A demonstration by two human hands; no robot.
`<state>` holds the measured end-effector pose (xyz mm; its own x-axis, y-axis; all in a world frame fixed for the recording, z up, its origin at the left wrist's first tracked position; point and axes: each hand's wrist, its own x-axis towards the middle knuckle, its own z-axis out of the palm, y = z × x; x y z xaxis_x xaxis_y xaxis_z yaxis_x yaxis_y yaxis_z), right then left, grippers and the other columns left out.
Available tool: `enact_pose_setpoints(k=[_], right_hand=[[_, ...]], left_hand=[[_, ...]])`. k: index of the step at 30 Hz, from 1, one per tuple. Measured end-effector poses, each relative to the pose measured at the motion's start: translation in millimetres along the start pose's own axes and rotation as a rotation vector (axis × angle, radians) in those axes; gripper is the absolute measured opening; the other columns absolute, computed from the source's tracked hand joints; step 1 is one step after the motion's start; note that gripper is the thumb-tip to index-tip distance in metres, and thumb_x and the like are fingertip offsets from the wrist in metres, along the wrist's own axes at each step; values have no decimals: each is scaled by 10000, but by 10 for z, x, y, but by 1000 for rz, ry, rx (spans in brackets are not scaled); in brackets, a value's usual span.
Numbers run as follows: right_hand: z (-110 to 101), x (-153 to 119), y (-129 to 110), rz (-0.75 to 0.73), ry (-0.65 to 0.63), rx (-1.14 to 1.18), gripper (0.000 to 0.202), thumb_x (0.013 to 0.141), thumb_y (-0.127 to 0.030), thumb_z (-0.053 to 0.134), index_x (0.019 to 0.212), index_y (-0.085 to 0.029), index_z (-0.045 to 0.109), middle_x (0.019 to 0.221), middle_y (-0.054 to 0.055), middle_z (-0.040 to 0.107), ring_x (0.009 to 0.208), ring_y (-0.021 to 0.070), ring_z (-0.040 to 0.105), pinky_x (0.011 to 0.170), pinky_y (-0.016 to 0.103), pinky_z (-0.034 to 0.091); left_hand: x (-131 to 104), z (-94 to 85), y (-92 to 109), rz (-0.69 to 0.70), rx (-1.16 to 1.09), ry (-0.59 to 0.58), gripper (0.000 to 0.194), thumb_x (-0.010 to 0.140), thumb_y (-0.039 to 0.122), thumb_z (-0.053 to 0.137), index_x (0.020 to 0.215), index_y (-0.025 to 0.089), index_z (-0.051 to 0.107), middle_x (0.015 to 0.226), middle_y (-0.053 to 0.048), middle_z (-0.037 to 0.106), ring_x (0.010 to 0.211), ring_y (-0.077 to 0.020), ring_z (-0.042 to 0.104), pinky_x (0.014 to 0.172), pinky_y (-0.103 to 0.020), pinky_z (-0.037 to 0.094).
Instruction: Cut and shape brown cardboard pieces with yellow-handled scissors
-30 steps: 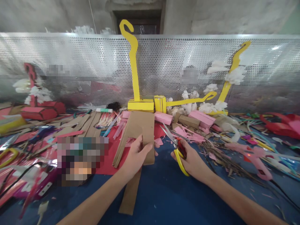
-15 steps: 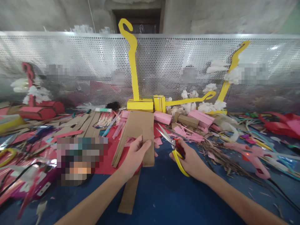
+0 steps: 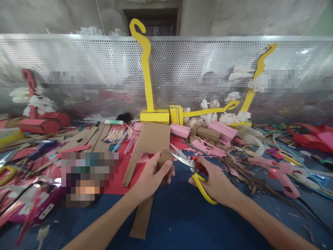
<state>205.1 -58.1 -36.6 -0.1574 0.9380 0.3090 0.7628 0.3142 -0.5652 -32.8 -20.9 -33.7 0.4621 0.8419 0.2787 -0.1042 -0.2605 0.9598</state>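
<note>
My left hand point(image 3: 152, 176) is closed round a small brown cardboard piece point(image 3: 164, 157), with the thumb across its front; its lower part is hidden by the fingers. In my right hand point(image 3: 218, 182) is a pair of scissors point(image 3: 191, 162) with yellow and red handles. The blades are apart and point left at the upper edge of the held cardboard; contact is hard to tell. Behind my left hand lies a larger cardboard sheet point(image 3: 156, 136), partly over a red sheet point(image 3: 113, 184). Below my left wrist a cardboard strip point(image 3: 142, 220) rests on the blue table point(image 3: 182, 222).
A yellow hook-topped stand point(image 3: 147, 80) rises at the back against a perforated metal panel point(image 3: 179, 69). To the right are a pink glue gun point(image 3: 283, 173) with a cord and a bundle of brown sticks point(image 3: 249, 173). Pink scraps point(image 3: 208, 147) and mixed craft materials crowd both sides.
The held cardboard has turned and tilted under my left hand, away from the larger sheet. The scissors have moved left towards it, and their handles have spread wider.
</note>
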Motion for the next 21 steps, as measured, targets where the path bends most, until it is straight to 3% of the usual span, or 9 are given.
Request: enact_pose_setpoints(k=[6,13,21], right_hand=[[-57,-30,-37,16,-1,-98,414,761,-447,794,1005,-232,537,836,1,632,686,183,550,597,286,420],[-88,-53,-44,-41,27,-112,449,739,-488,813,1012,-238,558,844,18,649,670,189,565,590,291,429],[-93,-68,-66,-45,-5,-113,456,725,-451,826,1005,-238,536,864,19,646,680,182,557,623,296,444]], left_hand=[[-41,-17,68,52,143,-14,247,1001,396,530,999,171,629,857,-65,685,769,-164,647,691,-274,476],[-63,-28,75,68,181,9,213,990,378,538,914,190,603,787,-34,646,662,-139,584,648,-277,472],[-74,-107,53,92,261,17,148,949,253,557,968,183,685,783,-32,652,662,-137,585,614,-249,478]])
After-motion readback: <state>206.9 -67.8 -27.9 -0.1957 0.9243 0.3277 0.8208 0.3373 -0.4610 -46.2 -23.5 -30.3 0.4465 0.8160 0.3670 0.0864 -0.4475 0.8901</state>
